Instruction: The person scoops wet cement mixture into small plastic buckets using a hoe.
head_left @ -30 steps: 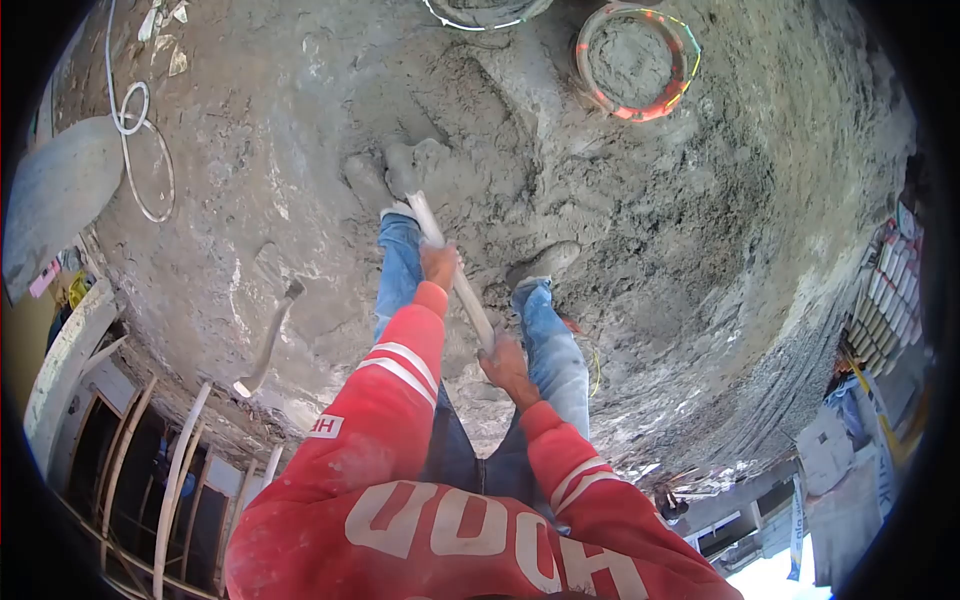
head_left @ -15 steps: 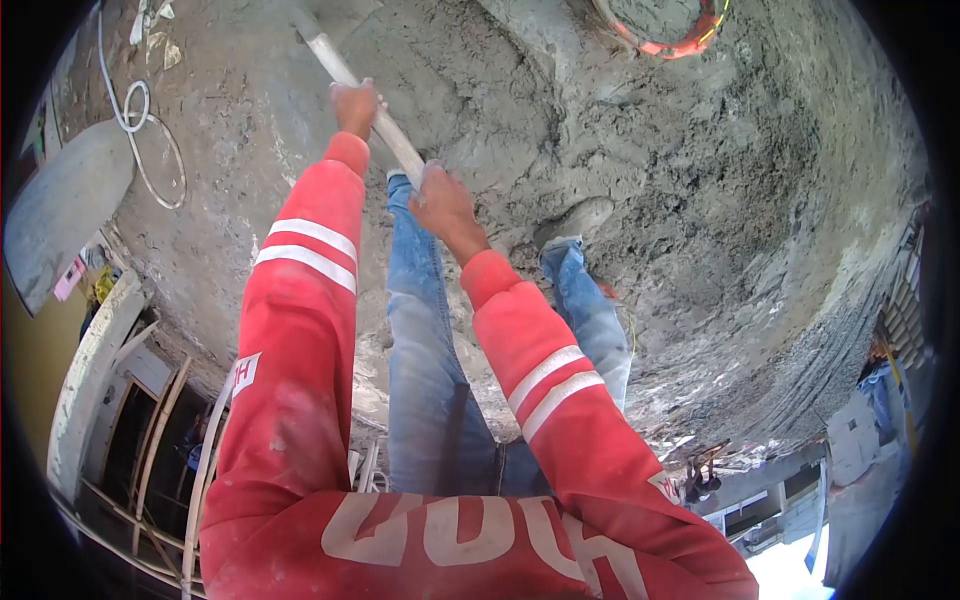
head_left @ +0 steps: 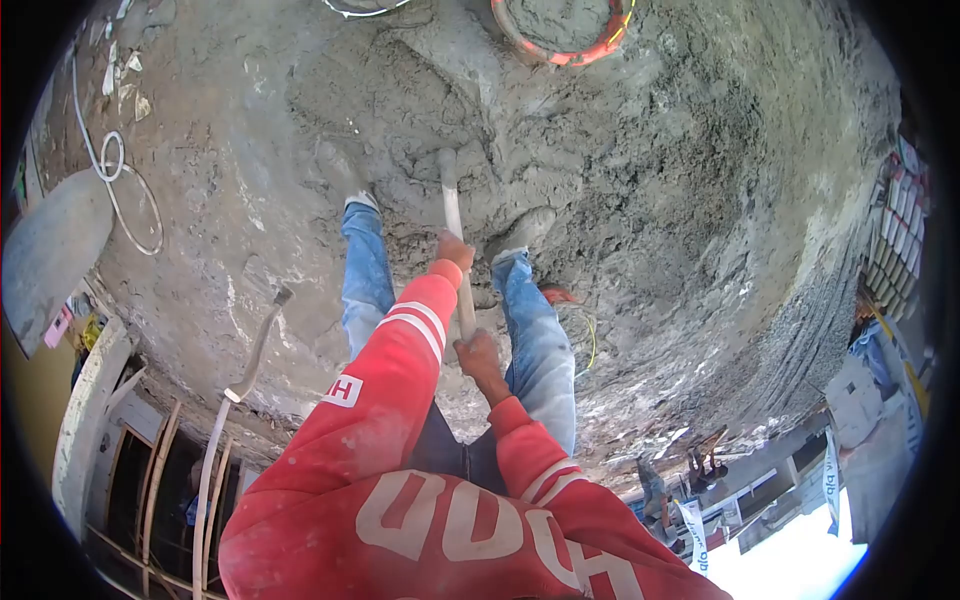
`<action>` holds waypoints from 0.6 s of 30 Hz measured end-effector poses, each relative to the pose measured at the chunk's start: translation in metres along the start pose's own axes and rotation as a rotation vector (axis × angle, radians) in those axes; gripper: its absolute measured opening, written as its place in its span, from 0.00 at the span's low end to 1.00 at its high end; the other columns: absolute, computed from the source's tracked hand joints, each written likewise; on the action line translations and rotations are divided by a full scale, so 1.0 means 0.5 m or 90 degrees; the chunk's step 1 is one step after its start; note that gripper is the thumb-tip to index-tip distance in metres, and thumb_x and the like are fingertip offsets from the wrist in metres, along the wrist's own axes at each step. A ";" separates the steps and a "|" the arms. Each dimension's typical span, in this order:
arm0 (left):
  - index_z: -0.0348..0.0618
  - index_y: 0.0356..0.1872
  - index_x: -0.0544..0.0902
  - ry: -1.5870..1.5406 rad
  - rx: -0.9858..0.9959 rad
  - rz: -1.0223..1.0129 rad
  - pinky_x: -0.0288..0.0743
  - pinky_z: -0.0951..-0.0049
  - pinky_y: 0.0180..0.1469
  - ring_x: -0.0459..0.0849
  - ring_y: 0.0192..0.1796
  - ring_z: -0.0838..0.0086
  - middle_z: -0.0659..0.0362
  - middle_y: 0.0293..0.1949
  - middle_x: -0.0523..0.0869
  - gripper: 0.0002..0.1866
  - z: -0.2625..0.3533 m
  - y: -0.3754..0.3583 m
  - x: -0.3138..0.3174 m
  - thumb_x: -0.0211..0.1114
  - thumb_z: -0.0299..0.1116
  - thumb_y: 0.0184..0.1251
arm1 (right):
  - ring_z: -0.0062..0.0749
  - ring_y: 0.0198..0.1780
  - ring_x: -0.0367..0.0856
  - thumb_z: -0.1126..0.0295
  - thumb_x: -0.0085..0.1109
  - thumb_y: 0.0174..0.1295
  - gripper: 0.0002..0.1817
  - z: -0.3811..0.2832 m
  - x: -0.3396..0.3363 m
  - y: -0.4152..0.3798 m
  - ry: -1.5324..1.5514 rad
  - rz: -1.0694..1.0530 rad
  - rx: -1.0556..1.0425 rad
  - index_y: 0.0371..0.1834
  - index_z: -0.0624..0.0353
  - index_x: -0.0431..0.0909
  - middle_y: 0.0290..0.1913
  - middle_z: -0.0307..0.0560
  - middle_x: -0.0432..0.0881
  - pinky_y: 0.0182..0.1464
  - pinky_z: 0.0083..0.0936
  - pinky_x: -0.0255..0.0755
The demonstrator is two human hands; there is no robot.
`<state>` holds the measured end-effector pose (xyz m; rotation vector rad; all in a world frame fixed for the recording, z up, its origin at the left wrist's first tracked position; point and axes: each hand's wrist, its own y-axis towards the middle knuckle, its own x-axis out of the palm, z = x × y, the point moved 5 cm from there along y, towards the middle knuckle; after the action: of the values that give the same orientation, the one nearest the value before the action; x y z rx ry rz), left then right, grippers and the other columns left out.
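I stand in wet grey mortar spread over the ground, in blue jeans and red sleeves. Both my hands grip a long pale tool handle that runs away from me between my feet. My left hand is closed around it further along; my right hand is closed around its near end. The tool's head is sunk in the mortar just beyond my shoes, so its shape is hidden.
An orange-rimmed pan holding mortar sits at the far edge, with another rim beside it. A second long-handled tool lies at left, near a white hose coil. Stacked bricks stand at right and wooden poles below left.
Half a second ago my arms were stretched out with the handle swung up to the left. Now the handle is drawn in and its head is down in the mortar between my feet.
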<state>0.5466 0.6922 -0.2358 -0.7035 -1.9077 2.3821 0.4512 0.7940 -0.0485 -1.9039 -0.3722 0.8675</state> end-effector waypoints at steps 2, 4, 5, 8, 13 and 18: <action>0.30 0.52 0.67 0.044 0.020 -0.063 0.84 0.58 0.39 0.86 0.39 0.48 0.37 0.43 0.83 0.27 -0.041 0.034 0.046 0.67 0.27 0.52 | 0.41 0.21 0.78 0.64 0.58 0.56 0.15 0.037 0.023 0.003 0.199 -0.077 0.143 0.34 0.69 0.74 0.23 0.53 0.78 0.28 0.35 0.74; 0.29 0.50 0.69 0.008 -0.026 -0.094 0.84 0.58 0.37 0.87 0.34 0.51 0.39 0.39 0.84 0.25 0.015 -0.006 0.020 0.67 0.27 0.52 | 0.35 0.19 0.75 0.66 0.56 0.57 0.13 -0.049 -0.060 -0.008 0.309 -0.125 0.219 0.33 0.67 0.74 0.22 0.49 0.77 0.24 0.32 0.71; 0.29 0.48 0.71 -0.016 -0.079 -0.131 0.84 0.59 0.34 0.87 0.30 0.54 0.41 0.34 0.85 0.23 0.034 -0.028 0.006 0.67 0.28 0.52 | 0.29 0.17 0.72 0.68 0.54 0.58 0.10 -0.103 -0.099 -0.022 0.426 -0.181 0.305 0.31 0.66 0.74 0.21 0.45 0.75 0.20 0.28 0.68; 0.34 0.22 0.82 -0.035 0.014 -0.170 0.79 0.61 0.26 0.84 0.22 0.63 0.50 0.20 0.83 0.08 0.075 -0.050 -0.048 0.63 0.29 0.52 | 0.30 0.17 0.71 0.70 0.53 0.59 0.08 -0.235 -0.176 -0.016 0.405 -0.272 0.281 0.29 0.66 0.73 0.20 0.44 0.75 0.17 0.27 0.64; 0.36 0.30 0.76 -0.503 -0.203 -0.343 0.78 0.58 0.25 0.79 0.19 0.61 0.52 0.19 0.77 0.05 0.177 -0.083 -0.159 0.62 0.27 0.55 | 0.27 0.18 0.71 0.69 0.52 0.60 0.09 -0.452 -0.301 -0.085 0.473 -0.277 0.272 0.28 0.65 0.73 0.20 0.44 0.73 0.20 0.25 0.64; 0.40 0.34 0.76 -0.637 -0.132 -0.290 0.78 0.64 0.27 0.79 0.23 0.67 0.56 0.23 0.78 0.06 0.400 -0.077 -0.368 0.63 0.27 0.58 | 0.23 0.23 0.71 0.67 0.53 0.63 0.12 -0.547 -0.451 -0.246 0.429 -0.273 0.180 0.44 0.64 0.70 0.29 0.42 0.73 0.22 0.23 0.66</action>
<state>0.6323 0.4655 -0.1066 1.0465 -2.2230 2.3903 0.5004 0.5422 0.2251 -1.6449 -0.2113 -0.0247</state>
